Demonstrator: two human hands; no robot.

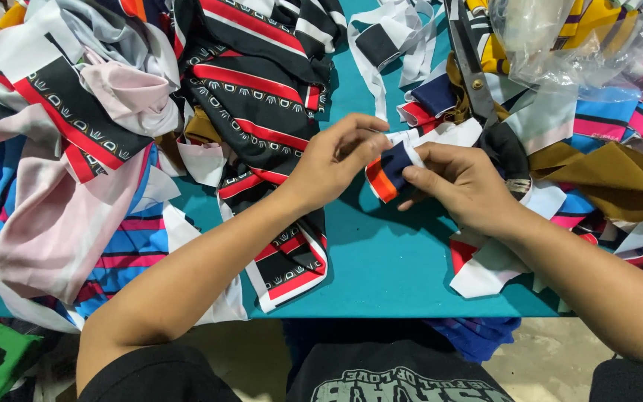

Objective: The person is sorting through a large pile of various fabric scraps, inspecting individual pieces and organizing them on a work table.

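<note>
Hands (403,175) pinch fabric strip (388,173), long axis diagonal

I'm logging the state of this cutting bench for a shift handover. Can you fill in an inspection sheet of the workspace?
Surface: teal table, mostly covered.
Job's things: small navy, orange and white fabric strip, pinched between both hands.
Clutter: black-red striped cloth, pink-blue fabric heap, metal scissors, clear plastic bag.
Grippers: left hand and right hand, both gripping the strip.
Cables: nothing seen.
Surroundings: concrete floor below.
</note>
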